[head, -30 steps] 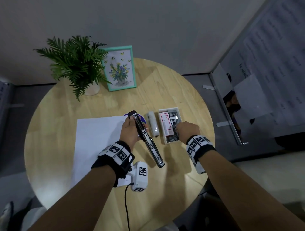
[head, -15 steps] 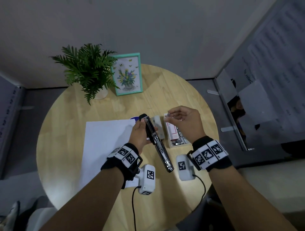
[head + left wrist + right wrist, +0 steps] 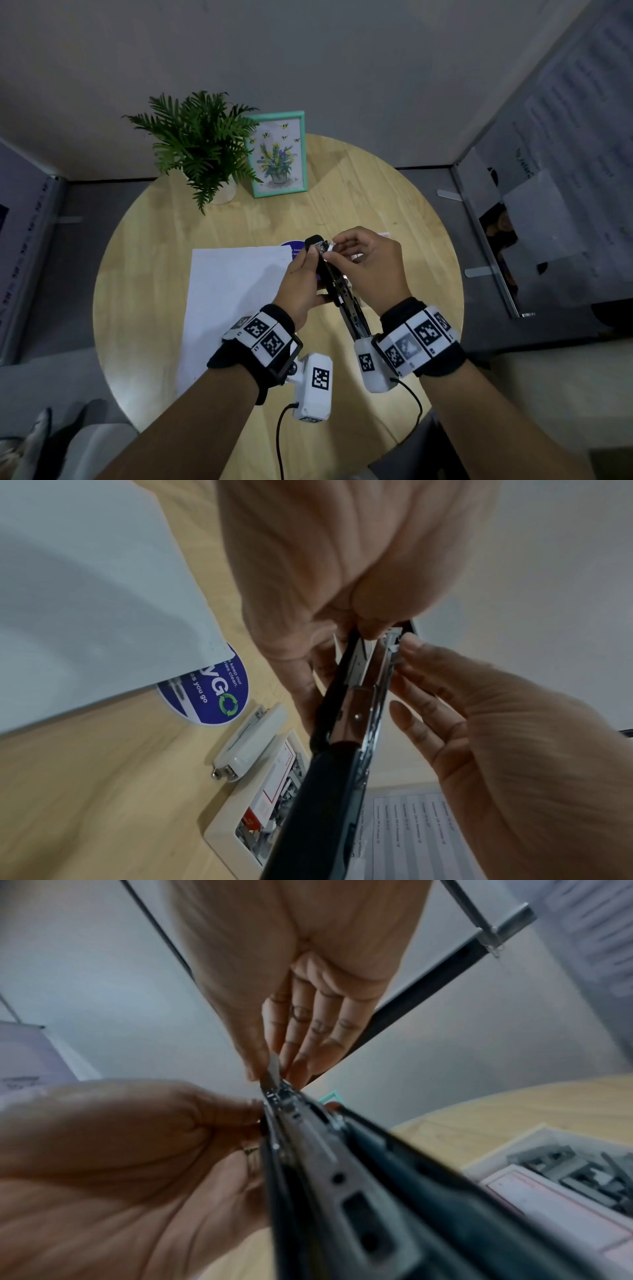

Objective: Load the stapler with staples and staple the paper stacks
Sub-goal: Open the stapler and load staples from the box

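Left hand point(image 3: 301, 284): fingers curled round the black stapler point(image 3: 346, 301), held open above the table at frame centre, its channel exposed.

Right hand point(image 3: 370, 270): thumb and forefinger pinch a strip of staples point(image 3: 274, 1066) at the channel's far tip. Advice: line the strip up with the rails, legs down, and slide it in flat.

Surface, left to right: white paper point(image 3: 233, 294); blue sticker point(image 3: 212, 691); white stapler point(image 3: 250, 739); staple box point(image 3: 260, 804).

Room: round wooden table point(image 3: 144, 308), plant point(image 3: 198, 144) and framed picture point(image 3: 279, 154) at upper centre, grey walls.
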Action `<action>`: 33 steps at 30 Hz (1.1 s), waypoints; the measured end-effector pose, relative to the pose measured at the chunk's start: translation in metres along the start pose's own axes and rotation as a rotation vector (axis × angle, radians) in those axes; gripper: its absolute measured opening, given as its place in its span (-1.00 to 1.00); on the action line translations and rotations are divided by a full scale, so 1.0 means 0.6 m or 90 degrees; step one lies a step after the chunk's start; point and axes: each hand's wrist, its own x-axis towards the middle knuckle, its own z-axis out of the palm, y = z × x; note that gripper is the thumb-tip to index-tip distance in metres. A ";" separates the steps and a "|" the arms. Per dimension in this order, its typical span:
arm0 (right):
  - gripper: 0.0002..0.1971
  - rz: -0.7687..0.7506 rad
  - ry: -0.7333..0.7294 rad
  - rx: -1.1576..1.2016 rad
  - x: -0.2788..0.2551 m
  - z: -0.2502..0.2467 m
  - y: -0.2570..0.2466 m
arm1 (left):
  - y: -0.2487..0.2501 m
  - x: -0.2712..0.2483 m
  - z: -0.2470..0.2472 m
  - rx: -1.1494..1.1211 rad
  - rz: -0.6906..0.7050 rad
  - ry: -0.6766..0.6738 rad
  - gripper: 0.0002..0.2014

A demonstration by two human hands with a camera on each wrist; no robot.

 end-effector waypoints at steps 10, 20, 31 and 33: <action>-0.88 -0.111 0.050 -0.093 0.005 -0.006 -0.008 | 0.004 0.000 -0.008 0.001 0.004 -0.010 -0.61; -0.77 -0.178 -0.017 -0.193 0.004 -0.002 -0.008 | 0.012 -0.001 -0.005 -0.016 -0.015 -0.012 -0.58; -0.91 -0.104 0.017 -0.232 0.001 0.016 -0.006 | 0.009 0.008 -0.005 -0.006 -0.002 -0.012 -0.56; -0.90 -0.105 0.020 -0.245 0.000 0.020 -0.005 | 0.008 0.008 -0.005 -0.003 0.002 -0.014 -0.56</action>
